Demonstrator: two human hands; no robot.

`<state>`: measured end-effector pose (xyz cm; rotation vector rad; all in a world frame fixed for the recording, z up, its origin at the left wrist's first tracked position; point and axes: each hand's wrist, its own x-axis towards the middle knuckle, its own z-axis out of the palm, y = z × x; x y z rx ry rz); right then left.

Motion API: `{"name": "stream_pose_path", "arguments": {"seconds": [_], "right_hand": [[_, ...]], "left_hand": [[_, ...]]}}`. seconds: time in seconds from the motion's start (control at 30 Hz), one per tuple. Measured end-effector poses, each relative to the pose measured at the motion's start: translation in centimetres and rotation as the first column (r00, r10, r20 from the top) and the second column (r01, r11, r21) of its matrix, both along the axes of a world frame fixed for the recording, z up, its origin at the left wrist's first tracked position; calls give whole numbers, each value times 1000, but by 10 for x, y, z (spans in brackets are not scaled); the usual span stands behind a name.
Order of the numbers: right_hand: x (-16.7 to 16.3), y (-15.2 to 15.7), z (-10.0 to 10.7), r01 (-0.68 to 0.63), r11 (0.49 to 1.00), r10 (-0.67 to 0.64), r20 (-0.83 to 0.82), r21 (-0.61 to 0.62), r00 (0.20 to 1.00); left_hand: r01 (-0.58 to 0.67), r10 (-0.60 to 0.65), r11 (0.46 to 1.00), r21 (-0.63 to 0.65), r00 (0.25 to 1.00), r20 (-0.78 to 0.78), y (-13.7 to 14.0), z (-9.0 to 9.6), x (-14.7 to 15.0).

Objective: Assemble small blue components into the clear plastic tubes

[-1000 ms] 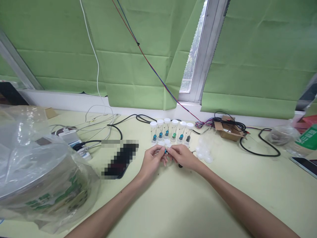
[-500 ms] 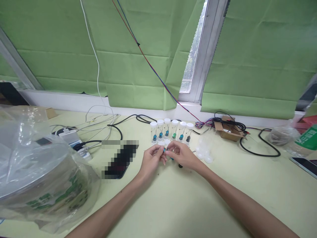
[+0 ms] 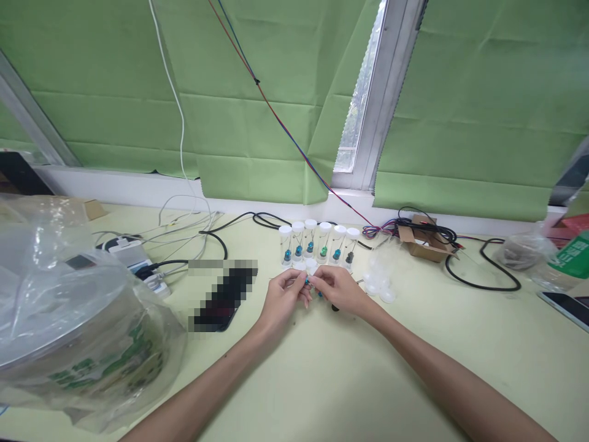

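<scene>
Just in front of the vials, my left hand [image 3: 284, 294] pinches a small shiny teal piece [image 3: 307, 280] between thumb and forefinger. My right hand [image 3: 339, 288] meets it from the other side, its thumb and forefinger closed at the same piece. The fingers cover most of the piece, so its exact kind does not show. Behind the hands stands a row of clear vials [image 3: 324, 244] with white caps, each holding a small blue, green or dark piece with a thin stem. Under the right hand lies a small black item [image 3: 335, 308], partly covered.
Several clear plastic pieces [image 3: 380, 286] lie right of the hands. A blurred-out dark phone-like object [image 3: 225, 298] is on the left, near a large bagged tub [image 3: 92, 344]. Cables, a power strip [image 3: 150, 276] and a small cardboard box [image 3: 426, 245] line the back. Another phone [image 3: 568, 307] lies far right.
My right fingers have drawn closer together and closed in on the teal piece. The left hand has barely moved, and the vials stand as before.
</scene>
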<state>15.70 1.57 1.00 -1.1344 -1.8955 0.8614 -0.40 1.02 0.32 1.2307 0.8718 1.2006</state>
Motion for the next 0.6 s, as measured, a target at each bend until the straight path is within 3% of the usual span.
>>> {"name": "stream_pose_path", "arguments": {"seconds": [0.2,0.4,0.6], "right_hand": [[0,1,-1,-4,999,0,77,53,997],[-1,2,-4,-11,1000,12,49,-29,999],[1,1,-2,8,1000,-8,9,4,1000]], "left_hand": [[32,-32,999,17,999,0,2,-3,-1],[46,-45,999,20,999,-12,2,-2,0],[4,-4,1000,3,1000,-6,1,1,0]]}}
